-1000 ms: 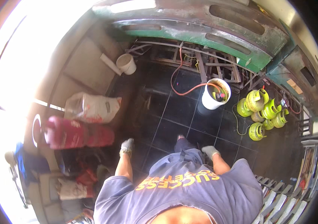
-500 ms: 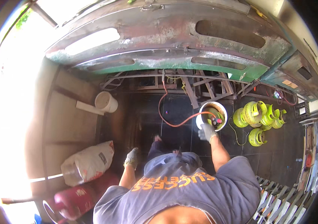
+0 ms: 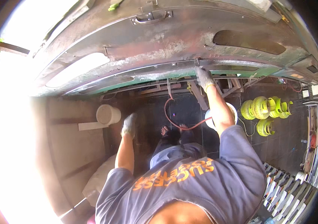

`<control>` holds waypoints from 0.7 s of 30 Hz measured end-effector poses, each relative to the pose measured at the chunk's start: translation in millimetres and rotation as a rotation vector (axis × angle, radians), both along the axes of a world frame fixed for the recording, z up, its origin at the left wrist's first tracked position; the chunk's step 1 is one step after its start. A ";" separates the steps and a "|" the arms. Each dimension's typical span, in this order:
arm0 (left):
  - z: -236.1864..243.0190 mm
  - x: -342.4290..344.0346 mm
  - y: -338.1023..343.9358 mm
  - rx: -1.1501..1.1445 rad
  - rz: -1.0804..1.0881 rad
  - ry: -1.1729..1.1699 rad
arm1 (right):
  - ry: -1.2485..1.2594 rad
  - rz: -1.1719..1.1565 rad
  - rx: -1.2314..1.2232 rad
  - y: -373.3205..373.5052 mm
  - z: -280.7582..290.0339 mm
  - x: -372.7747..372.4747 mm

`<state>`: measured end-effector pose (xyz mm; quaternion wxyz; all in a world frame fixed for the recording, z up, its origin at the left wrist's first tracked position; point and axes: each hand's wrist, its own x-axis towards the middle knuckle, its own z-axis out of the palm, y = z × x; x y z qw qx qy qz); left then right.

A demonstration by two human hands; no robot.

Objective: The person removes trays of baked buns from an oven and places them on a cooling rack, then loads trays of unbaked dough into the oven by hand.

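Note:
My right hand [image 3: 205, 77], in a grey work glove, reaches up to the lower edge of a large weathered metal cabinet [image 3: 159, 44]. Its fingers stretch toward a small metal loop handle [image 3: 197, 62]; whether they touch it cannot be made out. My left hand [image 3: 128, 126], also gloved, hangs over the dark floor with loosely extended fingers and nothing visible in it. The white bucket [image 3: 107, 114] on the left is the thing nearest to it. Beneath my right forearm, another white bucket [image 3: 235, 110] is mostly hidden, with an orange hose [image 3: 187, 128] running to it.
Several yellow-green gas cylinders [image 3: 260, 107] stand on the dark tiles at right. A slatted metal stack [image 3: 284, 192] lies at lower right. A pale sack [image 3: 98, 179] is at lower left, partly covered by my arm. Wooden pieces [image 3: 199, 95] lean under the cabinet.
My right hand has left the bucket with the cylinder in it and risen to the cabinet's edge. My left hand has moved forward, and my body stands closer to the cabinet.

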<state>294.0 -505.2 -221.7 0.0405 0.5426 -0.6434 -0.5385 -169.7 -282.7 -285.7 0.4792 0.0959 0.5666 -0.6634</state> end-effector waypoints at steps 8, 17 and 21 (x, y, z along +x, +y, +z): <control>-15.4 -72.8 -24.5 0.294 0.152 0.295 | 0.847 -0.029 0.521 -55.0 109.0 50.7; -40.7 -171.8 -102.6 0.435 0.617 0.517 | 1.349 0.235 0.523 -6.7 115.4 48.1; -67.2 -195.5 -73.5 0.488 0.818 0.509 | 1.232 0.308 0.661 66.3 62.2 83.1</control>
